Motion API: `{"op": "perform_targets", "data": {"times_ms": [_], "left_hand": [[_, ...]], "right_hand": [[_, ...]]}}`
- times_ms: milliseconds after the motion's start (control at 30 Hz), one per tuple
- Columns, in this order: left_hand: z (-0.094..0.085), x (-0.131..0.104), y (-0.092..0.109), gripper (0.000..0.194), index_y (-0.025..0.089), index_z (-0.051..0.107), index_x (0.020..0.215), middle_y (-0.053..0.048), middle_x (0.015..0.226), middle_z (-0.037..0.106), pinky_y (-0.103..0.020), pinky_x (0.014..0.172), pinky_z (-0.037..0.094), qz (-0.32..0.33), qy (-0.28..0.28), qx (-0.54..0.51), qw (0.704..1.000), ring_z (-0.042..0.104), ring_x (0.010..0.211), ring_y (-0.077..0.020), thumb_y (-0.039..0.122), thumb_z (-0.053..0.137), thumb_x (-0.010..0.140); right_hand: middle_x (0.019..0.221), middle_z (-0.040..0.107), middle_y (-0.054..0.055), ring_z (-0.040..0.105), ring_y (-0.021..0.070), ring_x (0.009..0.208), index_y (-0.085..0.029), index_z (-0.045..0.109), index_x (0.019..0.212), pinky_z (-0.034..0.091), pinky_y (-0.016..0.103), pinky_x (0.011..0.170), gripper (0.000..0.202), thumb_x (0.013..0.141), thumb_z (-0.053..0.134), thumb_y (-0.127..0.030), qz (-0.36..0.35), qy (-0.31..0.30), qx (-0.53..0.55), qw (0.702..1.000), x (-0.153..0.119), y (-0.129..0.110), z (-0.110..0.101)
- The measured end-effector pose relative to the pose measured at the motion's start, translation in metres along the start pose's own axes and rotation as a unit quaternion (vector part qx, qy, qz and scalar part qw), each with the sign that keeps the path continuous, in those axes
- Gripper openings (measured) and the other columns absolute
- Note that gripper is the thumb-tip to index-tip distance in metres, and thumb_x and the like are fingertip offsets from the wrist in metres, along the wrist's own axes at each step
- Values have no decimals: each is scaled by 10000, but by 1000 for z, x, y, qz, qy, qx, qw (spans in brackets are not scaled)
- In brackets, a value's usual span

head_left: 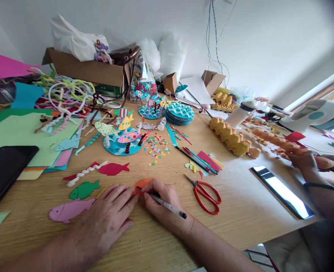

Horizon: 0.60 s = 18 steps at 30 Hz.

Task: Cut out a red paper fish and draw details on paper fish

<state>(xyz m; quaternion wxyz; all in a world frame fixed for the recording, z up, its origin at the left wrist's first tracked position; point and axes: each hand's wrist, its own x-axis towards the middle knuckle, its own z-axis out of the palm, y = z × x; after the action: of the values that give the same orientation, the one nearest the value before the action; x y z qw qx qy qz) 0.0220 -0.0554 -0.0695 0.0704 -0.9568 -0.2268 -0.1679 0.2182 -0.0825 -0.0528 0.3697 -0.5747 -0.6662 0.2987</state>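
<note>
My left hand (111, 209) lies flat with its fingers stretched out, the fingertips touching an orange paper fish (142, 184). In my right hand (165, 198) is a gel pen (168, 206), its tip on the orange paper, which both hands partly hide. Left of my hands lie a mauve paper fish (66, 211), a green paper fish (83, 190) and a red paper fish (114, 169). A twisted white pipe cleaner (84, 174) rests beside the red one. Red-handled scissors (208, 196) lie partly open to the right of my right hand.
Behind my hands stand a blue disc with decorated fish (121, 145), confetti dots (157, 145) and pencils (196, 160). Phones lie at left (10, 170) and right (282, 192). A co-worker's hand (305, 162) holds an egg-carton strip (277, 139) at far right.
</note>
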Motion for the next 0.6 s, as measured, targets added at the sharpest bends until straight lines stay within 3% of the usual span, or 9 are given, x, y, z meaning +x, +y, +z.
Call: {"op": "perform_targets", "data": {"times_ms": [600], "left_hand": [[-1, 0, -2, 439, 195, 526, 1322, -72, 1180, 651, -419, 950, 453, -1, 10, -22, 1000, 560, 1075, -264, 174, 492, 886]], "right_hand": [[632, 642, -23, 547, 107, 537, -211, 583, 742, 427, 193, 561, 115, 726, 508, -125, 9, 18, -24, 1000, 2, 1, 0]]}}
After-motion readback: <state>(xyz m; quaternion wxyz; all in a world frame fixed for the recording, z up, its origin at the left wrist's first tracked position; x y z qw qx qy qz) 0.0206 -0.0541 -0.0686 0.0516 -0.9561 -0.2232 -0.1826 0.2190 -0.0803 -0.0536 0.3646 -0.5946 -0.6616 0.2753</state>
